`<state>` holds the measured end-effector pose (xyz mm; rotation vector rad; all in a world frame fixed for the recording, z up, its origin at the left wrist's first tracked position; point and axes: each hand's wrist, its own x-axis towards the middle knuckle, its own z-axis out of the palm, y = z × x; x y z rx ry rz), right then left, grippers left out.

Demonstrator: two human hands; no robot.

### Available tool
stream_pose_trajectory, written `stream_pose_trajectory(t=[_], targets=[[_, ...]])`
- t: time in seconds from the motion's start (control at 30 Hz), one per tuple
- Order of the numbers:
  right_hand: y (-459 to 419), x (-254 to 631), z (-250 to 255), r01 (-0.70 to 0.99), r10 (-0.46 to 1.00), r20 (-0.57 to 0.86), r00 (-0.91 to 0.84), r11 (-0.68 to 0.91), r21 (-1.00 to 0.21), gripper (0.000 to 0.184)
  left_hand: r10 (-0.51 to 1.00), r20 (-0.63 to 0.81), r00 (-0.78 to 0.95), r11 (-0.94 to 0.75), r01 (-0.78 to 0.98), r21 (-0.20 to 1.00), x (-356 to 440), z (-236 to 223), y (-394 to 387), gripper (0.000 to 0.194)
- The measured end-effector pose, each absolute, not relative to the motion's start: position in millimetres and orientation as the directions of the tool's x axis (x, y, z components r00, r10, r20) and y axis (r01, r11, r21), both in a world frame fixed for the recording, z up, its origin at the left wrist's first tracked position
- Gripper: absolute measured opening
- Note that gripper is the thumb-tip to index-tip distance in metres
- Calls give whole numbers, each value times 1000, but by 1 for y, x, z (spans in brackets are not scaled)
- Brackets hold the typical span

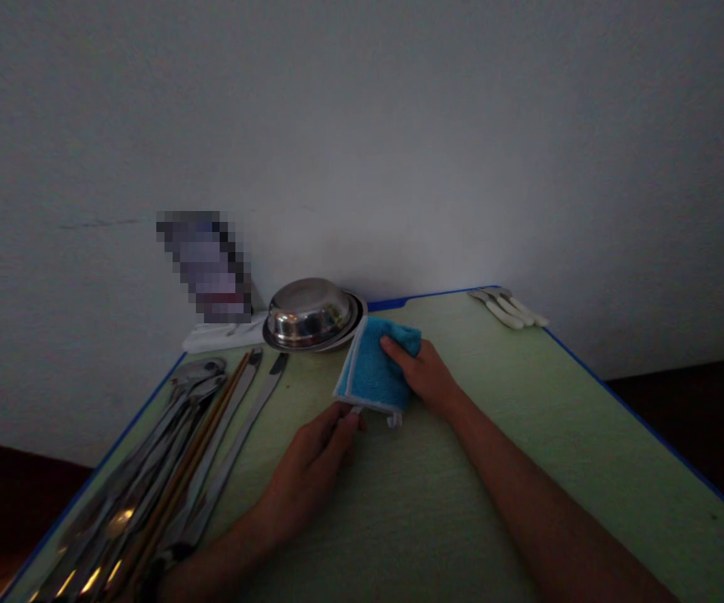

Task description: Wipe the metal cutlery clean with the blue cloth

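Bench point(424, 511), pale green top, blue edging point(606, 385), set against a plain grey wall point(362, 126). Light dim.

Centre of frame: blue cloth point(371, 368) with pale trim, folded, held just above or on the bench; cannot tell which. Small white loop at its lower right corner.

Right hand point(428, 373) grips the cloth's right side, thumb across the front, other fingers mostly hidden behind it. Left hand point(320, 448), below and left, closed at the cloth's lower edge, thumb and fingers pinching a slim pale piece point(356, 410) that shows at the trim. Most of that piece hidden; cannot tell what it is.

Behind the cloth, slightly left of centre: shiny metal bowl point(308, 310), upside down on a wider metal rim.

Left side of frame, a slanting row: metal utensils point(154, 456) overlapping at the outer edge, then brown chopsticks point(211, 423), then two flat metal pieces, the nearer one point(269, 385) lying a little apart from its neighbour. Lower ends dim.

Upper left: pixelated upright object point(207, 268), white item point(220, 335) at its foot.

Right of centre, far corner: white-handled cutlery point(505, 315), grouped close together.
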<state>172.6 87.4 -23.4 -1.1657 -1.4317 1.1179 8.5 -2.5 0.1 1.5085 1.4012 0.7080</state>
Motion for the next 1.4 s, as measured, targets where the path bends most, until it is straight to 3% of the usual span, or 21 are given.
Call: stream_pose_trajectory(t=[0.83,0.97,1.17,1.4], targets=[[88,171,-20,124,986,139,-94,150,-981,40,956,-211,203,102,443,891,9,2,-3,29],[90,174,-23,90,985,117,-128,129,-988,38,961,-208,182,110,440,891,9,1,-2,31],[91,177,-26,-91,963,48,-265,25,-996,36,958,-197,211,75,476,876,9,4,-2,30],[91,175,-25,-31,974,58,-218,52,-998,36,959,-181,217,52,494,868,10,7,-3,31]])
